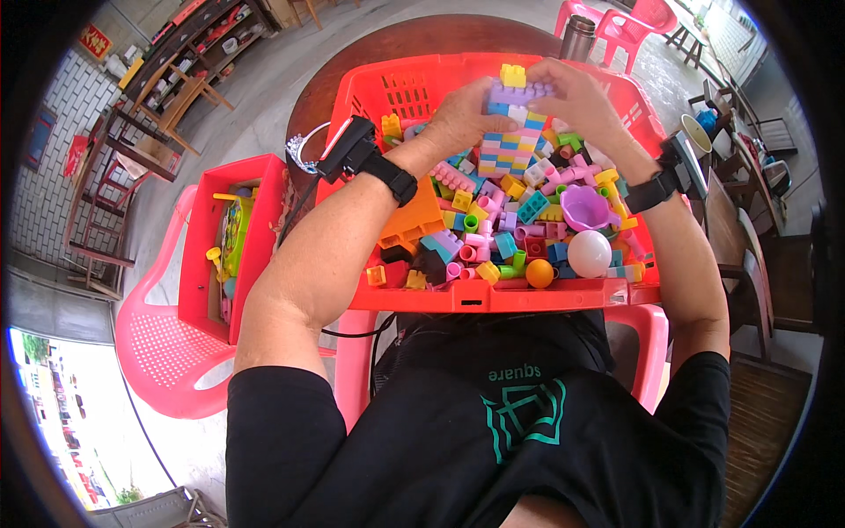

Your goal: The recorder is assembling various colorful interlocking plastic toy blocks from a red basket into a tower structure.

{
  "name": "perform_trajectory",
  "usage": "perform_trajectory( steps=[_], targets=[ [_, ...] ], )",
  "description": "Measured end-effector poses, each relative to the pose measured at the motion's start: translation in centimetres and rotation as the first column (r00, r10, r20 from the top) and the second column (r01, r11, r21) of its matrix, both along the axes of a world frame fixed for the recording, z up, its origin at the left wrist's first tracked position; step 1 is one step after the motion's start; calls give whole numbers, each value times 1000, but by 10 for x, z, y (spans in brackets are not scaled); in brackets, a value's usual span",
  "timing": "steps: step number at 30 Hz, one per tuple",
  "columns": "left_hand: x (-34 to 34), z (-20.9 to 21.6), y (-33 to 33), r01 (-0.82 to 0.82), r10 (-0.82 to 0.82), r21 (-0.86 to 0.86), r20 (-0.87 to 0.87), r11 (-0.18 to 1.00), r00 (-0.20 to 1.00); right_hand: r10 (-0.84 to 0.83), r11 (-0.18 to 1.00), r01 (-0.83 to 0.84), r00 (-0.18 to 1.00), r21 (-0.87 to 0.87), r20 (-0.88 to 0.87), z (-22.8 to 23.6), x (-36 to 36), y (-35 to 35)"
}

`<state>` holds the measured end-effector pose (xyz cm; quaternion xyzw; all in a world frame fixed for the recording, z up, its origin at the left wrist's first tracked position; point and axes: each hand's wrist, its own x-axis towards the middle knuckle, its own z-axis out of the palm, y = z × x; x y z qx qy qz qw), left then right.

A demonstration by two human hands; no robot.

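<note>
A tower of building blocks in pink, yellow, blue and white stands upright at the far middle of the red basket. A lilac block spans its top, with a small yellow block above that. My left hand grips the tower's upper part from the left, thumb across the near face. From the right, my right hand closes on the lilac block. Loose blocks in many colours fill the basket around the tower's foot, which is partly hidden among them.
Among the blocks lie a purple bowl, a white ball, an orange ball and a large orange block. A metal flask stands behind the basket. At left, a red box of toys rests on a pink chair.
</note>
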<state>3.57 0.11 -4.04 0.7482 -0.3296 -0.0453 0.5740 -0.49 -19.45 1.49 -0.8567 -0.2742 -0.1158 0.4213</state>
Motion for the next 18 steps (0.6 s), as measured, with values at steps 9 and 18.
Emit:
perform_trajectory(
  steps=[9, 18],
  targets=[
    [-2, 0, -1, 33, -31, -98, 28, 995, 999, -63, 987, 80, 991, -137, 122, 5, -3, 4],
    [-8, 31, 11, -91, 79, 61, 174, 994, 982, -39, 979, 59, 994, -195, 104, 3, 1, -7]
  ],
)
